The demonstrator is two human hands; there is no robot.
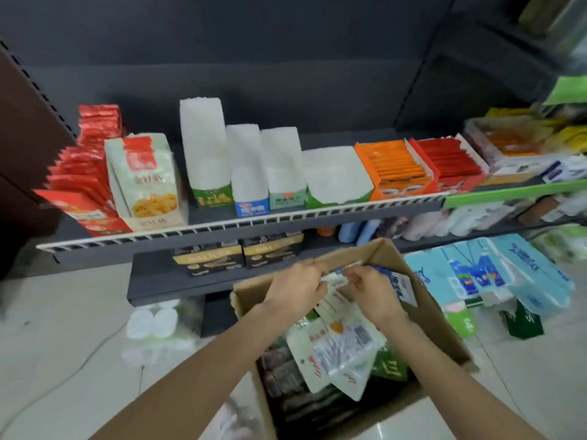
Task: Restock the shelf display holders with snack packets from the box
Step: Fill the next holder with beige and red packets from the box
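Below the shelf edge (pixel 241 222), both hands (pixel 295 289) (pixel 373 292) pinch packets (pixel 336 312) over the box (pixel 422 300).

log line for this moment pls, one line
stage: picking from box | left hand: grips top of packet stack | right hand: grips packet stack | cardboard box: open, packets inside | white display holders: look empty

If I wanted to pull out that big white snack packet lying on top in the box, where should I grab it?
Probably by its top edge, coming from above. The white snack packet lies flat and tilted on the other packs in the cardboard box, so its thin upper end is free to pinch. The left hand and right hand already hold packets there.
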